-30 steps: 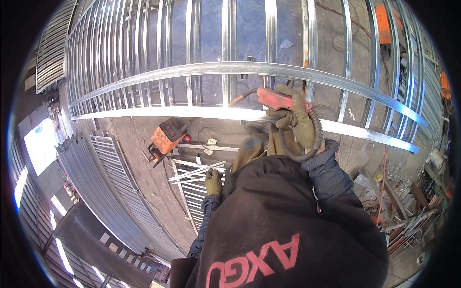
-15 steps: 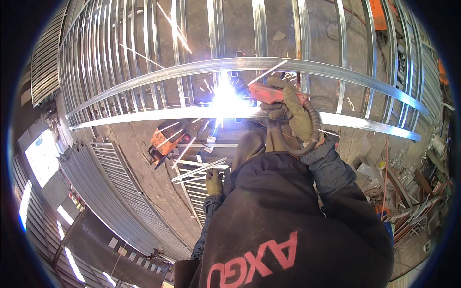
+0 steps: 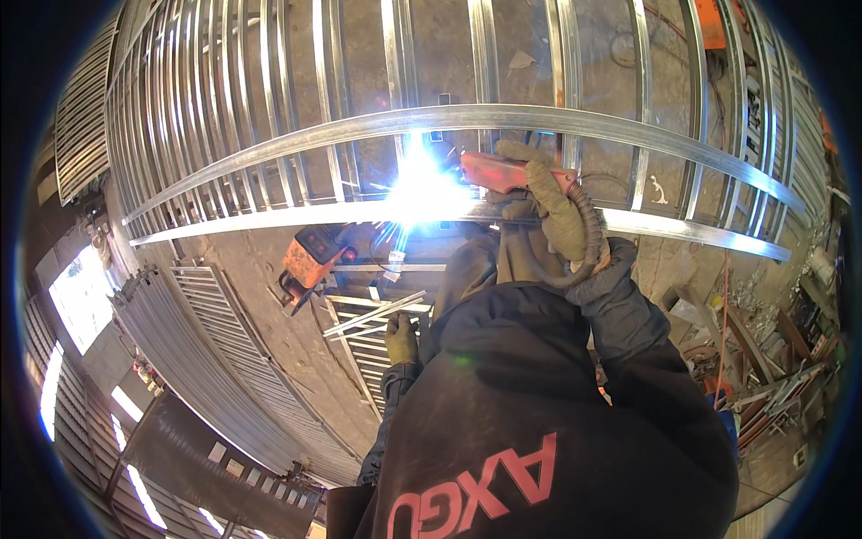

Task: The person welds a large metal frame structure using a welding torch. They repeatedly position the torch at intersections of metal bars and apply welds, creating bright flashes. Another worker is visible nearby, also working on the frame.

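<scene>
My gloved right hand [image 3: 558, 216] is closed around the red handle of a welding torch [image 3: 496, 172], with its ribbed cable [image 3: 591, 235] looping down beside my wrist. A blinding arc at the torch's front end hides its tip and part of the near metal rail [image 3: 314, 216]. The far rail [image 3: 530, 118] runs roughly parallel beyond it, across a row of metal bars. Lower down, my gloved left hand [image 3: 401, 341] is closed beside thin metal strips [image 3: 375, 314]; whether it grips any of them is hidden.
Left of the arc, an orange and black machine [image 3: 310, 262] stands on the floor. Slatted metal panels [image 3: 242, 332] lie farther left. Scrap metal [image 3: 772, 386] is heaped at the right, near a thin orange hose [image 3: 724, 314]. Long bars [image 3: 485, 54] extend away beyond the rails.
The long flying spark streaks have gone, and the sparks now gather close round the arc. The torch has shifted very slightly left; my left hand stays nearly in place.
</scene>
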Available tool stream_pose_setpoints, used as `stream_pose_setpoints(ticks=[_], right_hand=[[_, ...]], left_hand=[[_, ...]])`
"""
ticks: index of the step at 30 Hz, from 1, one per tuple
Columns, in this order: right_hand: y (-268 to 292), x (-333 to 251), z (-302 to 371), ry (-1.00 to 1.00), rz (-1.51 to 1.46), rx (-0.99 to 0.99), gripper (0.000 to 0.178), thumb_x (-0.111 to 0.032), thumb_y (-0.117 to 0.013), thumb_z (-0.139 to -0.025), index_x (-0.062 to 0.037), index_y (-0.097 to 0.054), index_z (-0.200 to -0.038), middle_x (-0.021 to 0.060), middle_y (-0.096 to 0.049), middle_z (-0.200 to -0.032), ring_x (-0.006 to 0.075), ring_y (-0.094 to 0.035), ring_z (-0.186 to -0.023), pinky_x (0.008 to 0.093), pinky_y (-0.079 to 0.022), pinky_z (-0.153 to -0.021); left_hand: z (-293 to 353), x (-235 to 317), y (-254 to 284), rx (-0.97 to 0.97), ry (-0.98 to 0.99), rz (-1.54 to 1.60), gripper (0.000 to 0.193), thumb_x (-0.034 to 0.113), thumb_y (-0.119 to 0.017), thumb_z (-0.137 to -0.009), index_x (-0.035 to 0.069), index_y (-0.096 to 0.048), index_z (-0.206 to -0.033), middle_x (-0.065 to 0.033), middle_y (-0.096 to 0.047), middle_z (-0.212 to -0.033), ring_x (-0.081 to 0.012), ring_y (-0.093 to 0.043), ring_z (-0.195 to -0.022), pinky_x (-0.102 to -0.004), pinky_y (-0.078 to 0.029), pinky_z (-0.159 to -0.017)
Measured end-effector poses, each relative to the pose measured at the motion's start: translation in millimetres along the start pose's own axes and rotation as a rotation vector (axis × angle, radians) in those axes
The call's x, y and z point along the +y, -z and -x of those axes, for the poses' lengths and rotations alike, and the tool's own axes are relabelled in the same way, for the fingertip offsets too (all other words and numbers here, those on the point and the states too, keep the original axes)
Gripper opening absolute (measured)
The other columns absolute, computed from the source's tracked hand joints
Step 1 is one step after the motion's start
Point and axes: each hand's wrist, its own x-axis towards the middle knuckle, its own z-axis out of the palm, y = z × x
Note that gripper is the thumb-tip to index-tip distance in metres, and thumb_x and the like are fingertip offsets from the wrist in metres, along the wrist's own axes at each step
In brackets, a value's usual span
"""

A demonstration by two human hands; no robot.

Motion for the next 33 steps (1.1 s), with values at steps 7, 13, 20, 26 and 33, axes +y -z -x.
stream_pose_setpoints(ticks=[7,13,20,26,33], right_hand=[[-33.9,-42.4,-1.6,-0.041,0.003,-0.037,0.037,-0.03,-0.059,-0.119,-0.0029,-0.067,-0.142,0.0074,-0.073,-0.131,0.0141,-0.068,-0.119,0.03,-0.055,-0.106],[-16.8,-34.9,-13.2,-0.077,0.084,-0.039,0.043,-0.037,-0.062,-0.117,-0.0044,-0.068,-0.145,0.0048,-0.076,-0.124,0.0122,-0.07,-0.108,0.0281,-0.058,-0.096],[-33.0,-60.5,-5.6,-0.007,0.075,-0.009,0.055,-0.047,-0.054,-0.118,-0.0046,-0.064,-0.152,0.0112,-0.076,-0.133,0.0141,-0.077,-0.105,0.0244,-0.064,-0.078],[-32.5,-59.2,-4.1,0.033,0.088,-0.001,0.066,-0.057,-0.053,-0.116,-0.004,-0.06,-0.155,0.0138,-0.074,-0.14,0.0154,-0.077,-0.107,0.0236,-0.065,-0.079],[-45.3,-64.1,14.6,0.058,0.088,-0.003,0.072,-0.061,-0.052,-0.114,-0.0035,-0.055,-0.158,0.0126,-0.071,-0.145,0.0134,-0.072,-0.113,0.0217,-0.063,-0.078]], left_hand=[[2.1,12.9,0.2,0.013,0.02,0.025,0.032,0.03,-0.065,-0.111,0.002,-0.072,-0.124,-0.0029,-0.071,-0.1,-0.0156,-0.068,-0.082,-0.0325,-0.055,-0.076],[1.7,16.4,-2.2,0.038,0.241,0.289,0.035,0.031,-0.064,-0.111,0.0,-0.07,-0.128,-0.0052,-0.071,-0.093,-0.0148,-0.067,-0.081,-0.0323,-0.055,-0.075],[6.2,13.1,-0.6,0.094,0.31,0.299,0.037,0.031,-0.062,-0.111,-0.003,-0.069,-0.123,-0.0076,-0.074,-0.092,-0.0158,-0.067,-0.081,-0.0332,-0.054,-0.077],[6.8,6.5,-2.1,0.074,0.342,0.245,0.033,0.031,-0.062,-0.109,-0.001,-0.069,-0.107,-0.0085,-0.073,-0.091,-0.0179,-0.066,-0.081,-0.035,-0.053,-0.077],[-7.8,10.3,-2.3,0.079,0.28,0.248,0.034,0.033,-0.061,-0.106,0.001,-0.072,-0.111,-0.0064,-0.072,-0.095,-0.0183,-0.067,-0.084,-0.036,-0.055,-0.078]])
